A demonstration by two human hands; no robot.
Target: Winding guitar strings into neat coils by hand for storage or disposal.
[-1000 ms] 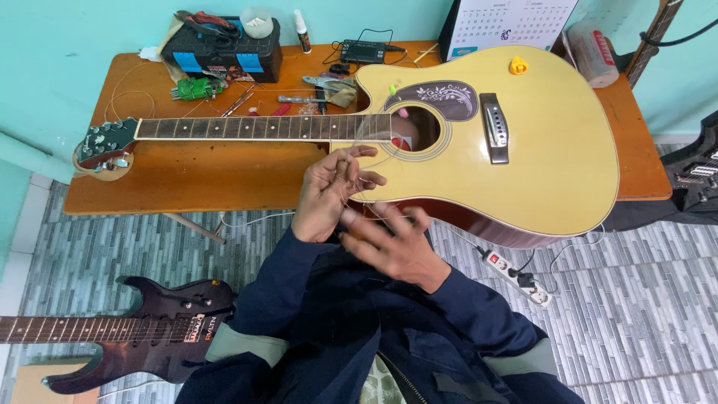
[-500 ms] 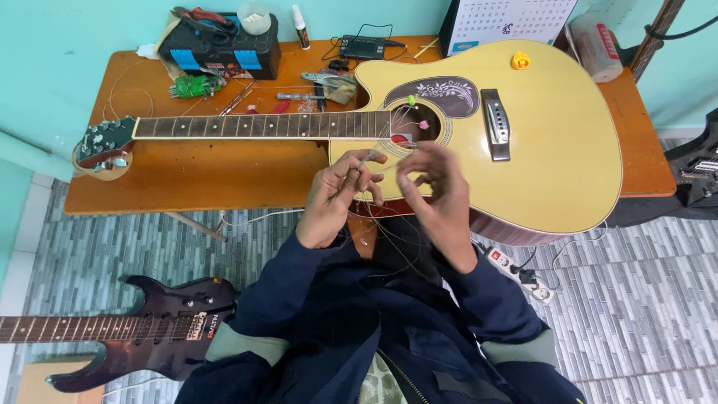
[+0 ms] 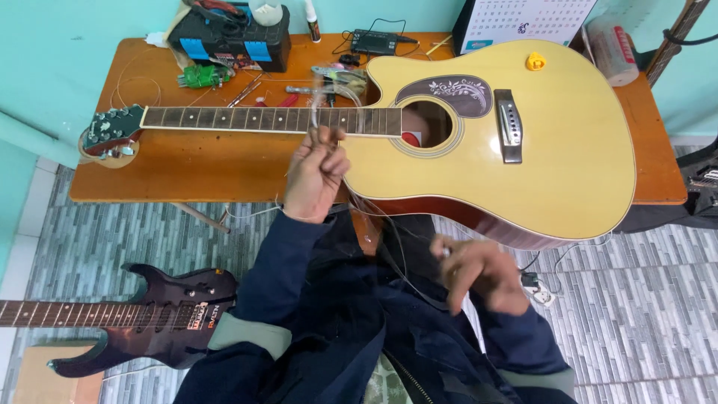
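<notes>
A grey, brick-patterned tile floor point(image 3: 112, 232) fills the lower frame, meeting a smooth turquoise wall point(image 3: 67, 45) along the top. Across the upper half stands a long orange-brown wooden table point(image 3: 217, 164), its top glossy and scuffed. On it lies a pale yellow acoustic guitar point(image 3: 553, 172), its rounded, cutaway body at centre right, dark fretboard running left to a green headstock. At lower left, on the floor, rests a dark purple electric guitar point(image 3: 161, 310) with pointed horns. A black and blue box point(image 3: 232, 37) sits at the top left of centre, with small tools scattered beside it.

The left hand point(image 3: 314, 176), just below the fretboard at the frame's centre, is closed with fingers pressed together, pinching a thin wire guitar string point(image 3: 389, 239). The string curves down across the dark blue jacket to the right hand point(image 3: 479, 273) at lower right; that hand is blurred, its fingers curled about the string.
</notes>
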